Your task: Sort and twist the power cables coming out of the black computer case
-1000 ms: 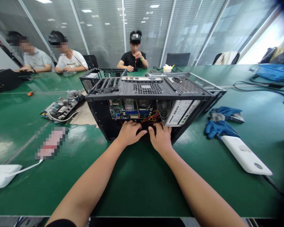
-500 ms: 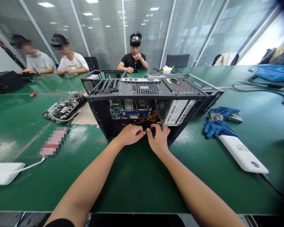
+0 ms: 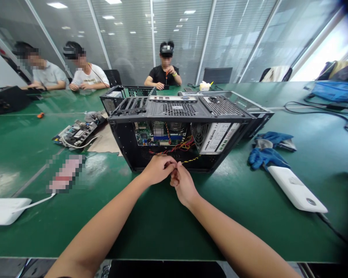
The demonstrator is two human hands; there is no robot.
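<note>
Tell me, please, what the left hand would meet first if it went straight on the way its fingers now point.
Most likely the right hand, whose fingertips meet or nearly meet those of the left hand; depth there is hard to judge.

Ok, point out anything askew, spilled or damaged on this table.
Mildly untidy: the blue gloves lie crumpled against the white device, and a loose circuit board sits askew by the brown sheet, outside any case. No spill or breakage shows.

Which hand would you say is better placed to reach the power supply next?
Probably the right hand: it is nearer the power supply than the left hand, and the yellow twisted cable runs that way.
</note>
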